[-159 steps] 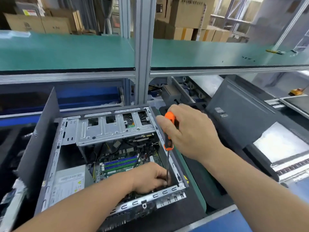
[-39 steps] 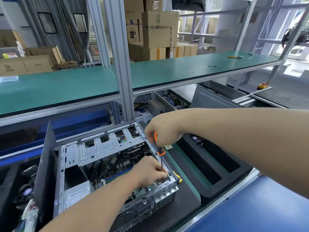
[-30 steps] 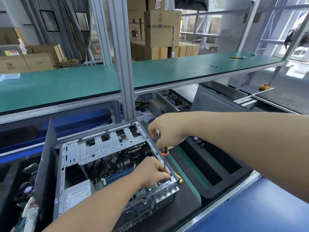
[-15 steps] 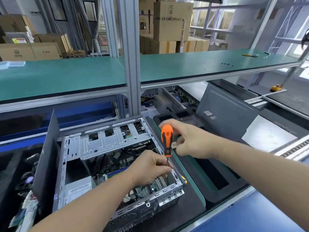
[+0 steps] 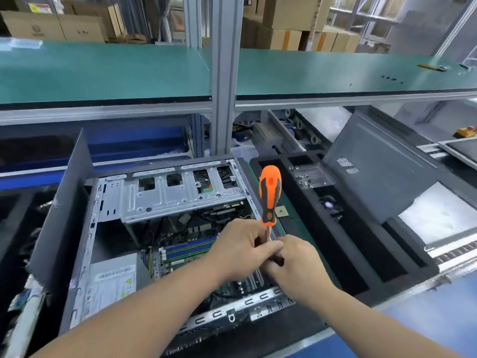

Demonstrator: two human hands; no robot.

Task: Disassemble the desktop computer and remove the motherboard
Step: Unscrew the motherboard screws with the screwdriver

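Open desktop case (image 5: 85, 244) lying on its side, motherboard (image 5: 185, 244) still seated on its floor at centre, below the silver drive cage (image 5: 178, 195) and right of the labelled power supply (image 5: 111, 277). The left hand (image 5: 240, 251) grips the bare shaft of the orange-handled screwdriver (image 5: 269, 195), handle up and free; the right hand (image 5: 296, 264) is curled against the shaft just below, fingertips meeting the left. The tip is hidden, so what the right fingers pinch cannot be told, though probably a freed screw. For a clean step, keep the shaft upright, lift the screw clear before releasing, and drop it in the clear tray (image 5: 309, 174) on the far right.
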